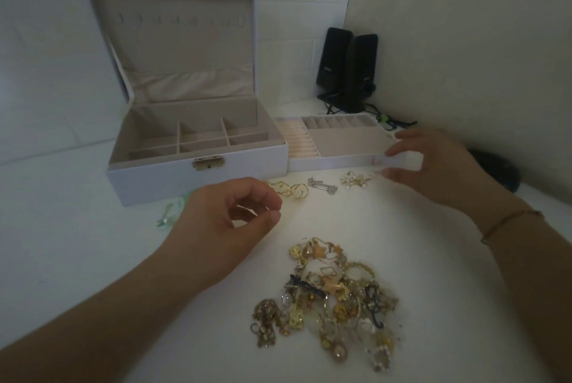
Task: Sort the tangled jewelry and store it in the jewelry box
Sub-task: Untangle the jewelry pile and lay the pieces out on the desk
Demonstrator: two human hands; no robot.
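Nothing readable here: the speakers (346,69) carry small logos, too blurred to make out, and the tray's (340,162) red mark stays illegible.

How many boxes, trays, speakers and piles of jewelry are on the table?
Jewelry box: 1
Tray: 1
Speakers: 2
Pile of tangled jewelry: 1
Total: 5
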